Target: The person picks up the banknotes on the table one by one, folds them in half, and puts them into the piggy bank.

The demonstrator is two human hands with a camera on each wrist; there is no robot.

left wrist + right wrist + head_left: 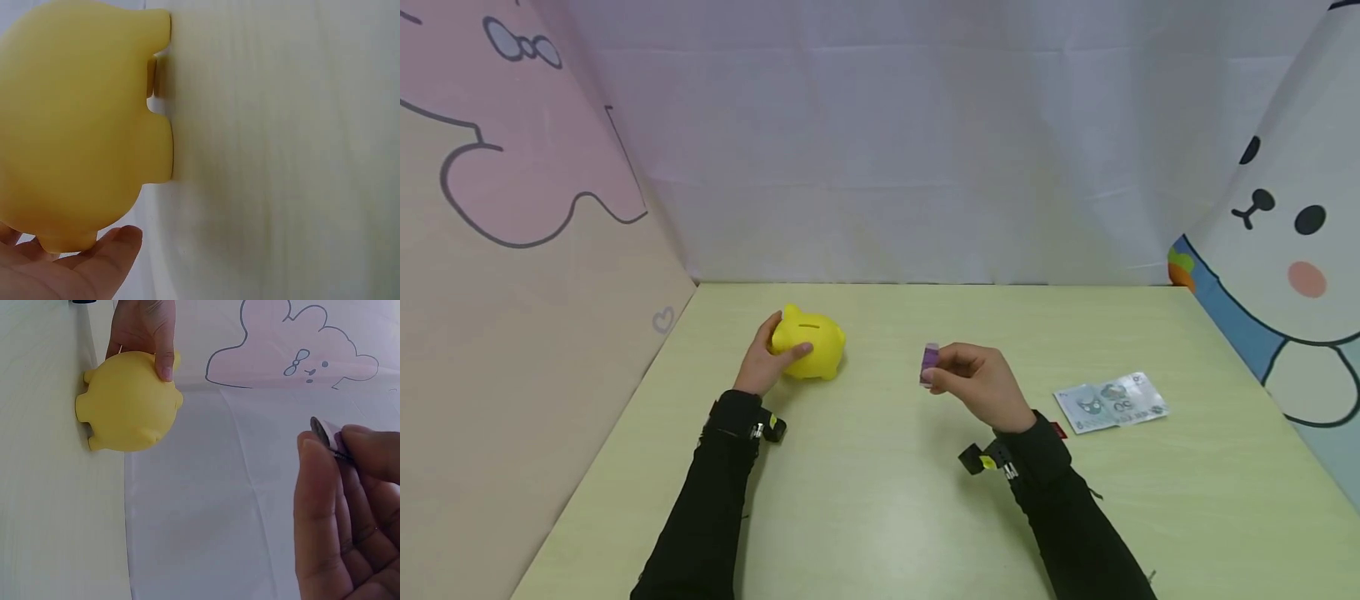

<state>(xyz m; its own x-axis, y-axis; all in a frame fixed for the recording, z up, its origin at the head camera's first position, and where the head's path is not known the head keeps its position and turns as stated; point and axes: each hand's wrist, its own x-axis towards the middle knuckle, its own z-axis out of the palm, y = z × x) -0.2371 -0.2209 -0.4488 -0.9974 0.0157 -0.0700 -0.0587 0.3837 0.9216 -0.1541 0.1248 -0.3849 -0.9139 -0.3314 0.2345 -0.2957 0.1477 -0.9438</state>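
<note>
A yellow piggy bank (820, 343) stands on its feet at the left middle of the table, its coin slot facing up. My left hand (766, 358) grips its left end, the thumb across the near side and the fingers round the far side. In the left wrist view the piggy bank (75, 119) fills the left part, its feet at the tabletop. Apart from it, to the right, my right hand (976, 379) pinches a small folded purple banknote (929, 363) between thumb and fingers, raised over the table. The right wrist view shows the folded note (334, 439) edge-on at the fingertips.
A flat pale greenish banknote (1111, 402) marked 50 lies on the table (880, 517) to the right of my right wrist. A white cloth (895, 167) hangs behind the table's far edge. Cartoon-printed panels (542, 333) stand at both sides.
</note>
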